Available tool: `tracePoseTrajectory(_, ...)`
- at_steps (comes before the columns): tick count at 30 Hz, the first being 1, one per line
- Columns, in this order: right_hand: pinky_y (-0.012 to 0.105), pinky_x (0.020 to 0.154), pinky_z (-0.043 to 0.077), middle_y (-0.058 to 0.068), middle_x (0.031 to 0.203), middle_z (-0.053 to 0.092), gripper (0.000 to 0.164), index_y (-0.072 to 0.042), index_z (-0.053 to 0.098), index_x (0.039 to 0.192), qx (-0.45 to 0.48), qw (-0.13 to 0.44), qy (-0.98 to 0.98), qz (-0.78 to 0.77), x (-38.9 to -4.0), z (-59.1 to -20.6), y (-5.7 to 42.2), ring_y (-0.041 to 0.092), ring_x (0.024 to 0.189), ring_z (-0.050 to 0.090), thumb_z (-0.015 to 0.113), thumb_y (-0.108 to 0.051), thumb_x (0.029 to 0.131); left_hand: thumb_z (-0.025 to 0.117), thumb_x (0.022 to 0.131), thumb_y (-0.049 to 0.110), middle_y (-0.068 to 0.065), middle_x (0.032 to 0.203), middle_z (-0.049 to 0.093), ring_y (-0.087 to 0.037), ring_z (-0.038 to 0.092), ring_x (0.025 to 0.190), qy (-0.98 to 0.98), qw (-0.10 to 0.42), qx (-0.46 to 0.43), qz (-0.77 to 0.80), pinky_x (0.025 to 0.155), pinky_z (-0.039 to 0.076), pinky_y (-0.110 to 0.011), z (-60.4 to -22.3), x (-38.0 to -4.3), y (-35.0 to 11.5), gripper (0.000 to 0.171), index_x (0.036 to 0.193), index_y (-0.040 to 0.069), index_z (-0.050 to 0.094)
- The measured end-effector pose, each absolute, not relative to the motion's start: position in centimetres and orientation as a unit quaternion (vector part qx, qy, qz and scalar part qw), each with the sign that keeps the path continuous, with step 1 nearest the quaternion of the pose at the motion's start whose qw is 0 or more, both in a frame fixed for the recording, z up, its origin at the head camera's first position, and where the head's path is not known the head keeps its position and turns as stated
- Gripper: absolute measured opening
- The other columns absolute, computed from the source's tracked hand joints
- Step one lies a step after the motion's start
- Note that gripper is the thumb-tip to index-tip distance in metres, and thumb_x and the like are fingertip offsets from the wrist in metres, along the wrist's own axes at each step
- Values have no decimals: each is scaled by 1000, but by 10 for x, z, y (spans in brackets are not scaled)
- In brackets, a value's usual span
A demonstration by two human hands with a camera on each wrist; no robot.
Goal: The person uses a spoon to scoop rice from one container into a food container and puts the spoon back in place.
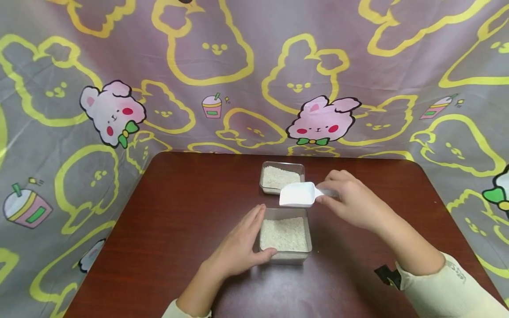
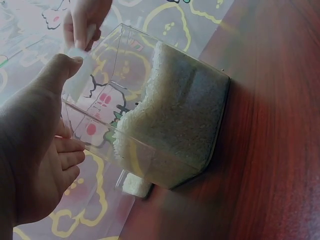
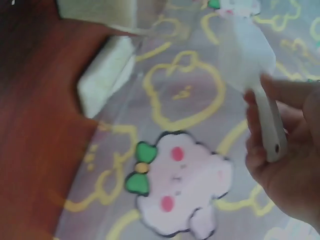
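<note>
In the head view my right hand [image 1: 350, 201] grips the handle of a white scoop [image 1: 298, 195], held up over the gap between two clear containers. Whether grains lie in the scoop's bowl, I cannot tell. The handle lies between thumb and fingers in the right wrist view [image 3: 270, 122]. Nearer to me stands a clear square container [image 1: 288, 256] of white rice, its grains heaped against one wall in the left wrist view. My left hand [image 1: 242, 245] rests against its left side, fingers extended along the wall and thumb at the front rim.
Behind the near container stands a smaller clear container [image 1: 272, 191], also holding rice, partly covered by the scoop. Both are on a dark red-brown table [image 1: 191, 198]. A patterned cloth with cartoon rabbits [image 1: 246, 66] hangs along the table's back and sides.
</note>
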State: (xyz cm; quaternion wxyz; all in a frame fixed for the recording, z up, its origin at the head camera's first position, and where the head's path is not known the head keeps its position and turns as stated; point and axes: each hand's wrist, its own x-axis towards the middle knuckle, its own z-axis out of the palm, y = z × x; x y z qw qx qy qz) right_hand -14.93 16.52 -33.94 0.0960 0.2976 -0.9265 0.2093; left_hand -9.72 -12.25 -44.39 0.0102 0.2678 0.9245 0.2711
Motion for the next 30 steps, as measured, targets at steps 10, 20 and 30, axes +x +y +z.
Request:
tracePoseTrajectory(10, 29, 61, 43, 1, 74, 52, 13, -5, 72, 79, 432, 112, -895, -5, -118, -350, 129, 19, 71, 45, 81, -5, 69, 63, 87, 56, -3, 166, 14, -17, 15, 152, 924, 5, 271, 271, 123, 21, -39, -445, -97, -121, 99, 158, 7, 15)
tracePoseTrajectory(20, 27, 59, 47, 2, 77, 57, 9, -8, 73, 73, 417, 84, -903, -59, -113, -372, 99, 18, 71, 46, 78, -4, 67, 61, 88, 57, -3, 166, 13, -18, 15, 152, 922, 0, 276, 270, 123, 22, -40, -444, -96, -121, 98, 158, 7, 14)
tracePoseTrajectory(30, 28, 65, 44, -1, 78, 56, 14, -6, 73, 77, 442, 77, -894, 4, -124, -397, 94, 16, 73, 45, 81, -18, 73, 62, 87, 56, -1, 166, 12, -15, 14, 152, 923, 0, 273, 273, 123, 22, -40, -445, -96, -121, 98, 158, 7, 15)
